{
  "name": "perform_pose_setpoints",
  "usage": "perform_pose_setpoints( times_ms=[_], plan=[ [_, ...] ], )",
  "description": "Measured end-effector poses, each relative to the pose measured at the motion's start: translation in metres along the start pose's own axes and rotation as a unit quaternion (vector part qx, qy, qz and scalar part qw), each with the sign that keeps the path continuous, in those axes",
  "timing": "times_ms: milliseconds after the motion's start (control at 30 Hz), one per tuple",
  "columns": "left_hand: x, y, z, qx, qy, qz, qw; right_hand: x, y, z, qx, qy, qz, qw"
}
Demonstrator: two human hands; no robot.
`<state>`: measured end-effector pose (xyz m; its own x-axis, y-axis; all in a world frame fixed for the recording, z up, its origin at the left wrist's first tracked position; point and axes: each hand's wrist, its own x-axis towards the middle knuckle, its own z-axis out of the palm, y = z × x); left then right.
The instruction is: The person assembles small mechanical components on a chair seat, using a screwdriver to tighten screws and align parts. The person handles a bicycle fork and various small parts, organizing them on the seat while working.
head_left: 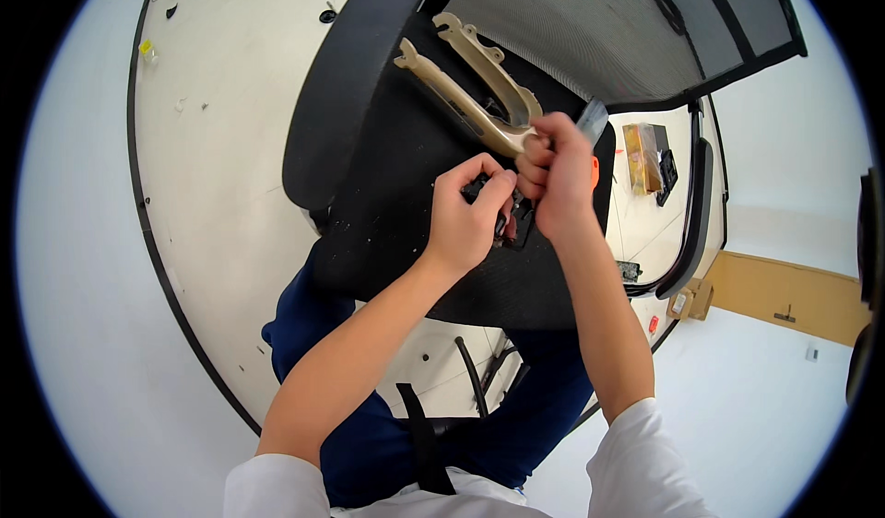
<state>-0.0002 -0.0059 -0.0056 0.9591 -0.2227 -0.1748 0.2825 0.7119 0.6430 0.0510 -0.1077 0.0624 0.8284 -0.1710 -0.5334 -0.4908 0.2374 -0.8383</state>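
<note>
My left hand [466,209] is closed around a small black part [475,188], its thumb pressed on top. Beside it, my right hand [560,172] is curled into a fist and slightly blurred; what it grips, if anything, is hidden. Below and between the hands, more black pieces [521,228] show against the seat. Just beyond them lies a beige two-pronged fork [479,117], its curved end close to my right fingers. A clear, shiny item [593,120] and a bit of something orange [595,171] appear behind my right hand.
The work rests on a black chair seat [369,232], with a mesh backrest [562,29] at the far side and a wide armrest [346,85] at left. On the floor at right are a yellow box [638,158], a black case [667,177] and a cardboard box [691,300].
</note>
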Motion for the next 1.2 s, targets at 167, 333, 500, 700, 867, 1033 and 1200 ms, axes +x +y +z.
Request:
perform_pose_setpoints(
  times_ms=[167,333,500,700,867,1033,1200],
  plan=[
    [0.002,-0.003,0.010,-0.009,0.158,-0.010,0.987,-0.027,0.024,0.037,-0.379,-0.034,-0.345,0.858],
    [0.007,-0.020,-0.020,-0.034,0.053,0.075,0.995,-0.056,0.047,0.039,-0.432,-0.103,-0.495,0.747],
    [0.020,0.007,-0.018,-0.189,0.180,-0.130,0.957,-0.082,0.066,0.006,-0.390,-0.144,-0.599,0.684],
    [0.022,0.019,-0.021,-0.258,0.209,-0.125,0.935,-0.104,0.092,-0.042,-0.344,0.023,-0.499,0.795],
    [0.023,0.015,-0.024,-0.314,0.185,-0.145,0.920,-0.079,0.094,-0.050,0.084,0.037,-0.230,0.969],
    [0.010,0.008,-0.004,-0.241,0.075,-0.154,0.955,-0.011,0.074,-0.079,0.136,-0.011,-0.106,0.985],
    [-0.003,-0.019,0.016,-0.053,0.062,-0.159,0.984,0.005,0.029,-0.044,-0.145,-0.138,-0.061,0.978]
  ],
)
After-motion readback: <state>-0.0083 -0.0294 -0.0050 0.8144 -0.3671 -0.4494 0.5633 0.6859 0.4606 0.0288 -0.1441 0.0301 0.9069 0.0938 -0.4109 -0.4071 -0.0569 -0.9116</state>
